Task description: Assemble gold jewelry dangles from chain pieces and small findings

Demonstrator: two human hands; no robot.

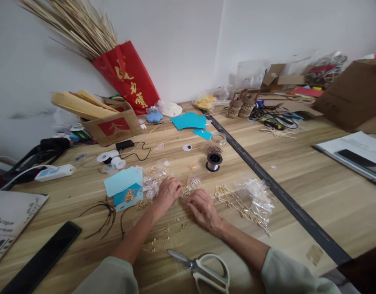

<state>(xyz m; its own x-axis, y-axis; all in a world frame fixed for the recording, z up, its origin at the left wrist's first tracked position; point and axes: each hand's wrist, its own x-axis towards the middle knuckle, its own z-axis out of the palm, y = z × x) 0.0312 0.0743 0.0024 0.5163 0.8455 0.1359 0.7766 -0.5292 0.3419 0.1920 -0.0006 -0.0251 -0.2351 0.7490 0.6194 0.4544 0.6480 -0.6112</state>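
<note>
My left hand (169,191) reaches in from the left with its fingers curled together beside a small heap of gold and silver beads (186,188). Close to its right, my right hand (204,209) has thumb and fingers pinched near the same heap. Whatever sits between the fingertips of either hand is too small to make out. Below the hands a thin gold beaded chain (166,236) lies in loops on the table. Clear and silver beads (151,191) are heaped left of my left hand. White-handled scissors (196,265) lie nearest me, blades pointing left.
A black spool of wire (213,162) stands beyond the hands, in front of a glass jar (218,139). Finished-looking chains (237,207) and clear plastic bags (260,200) lie to the right. Blue cards (123,183) and a black phone (42,257) are at left.
</note>
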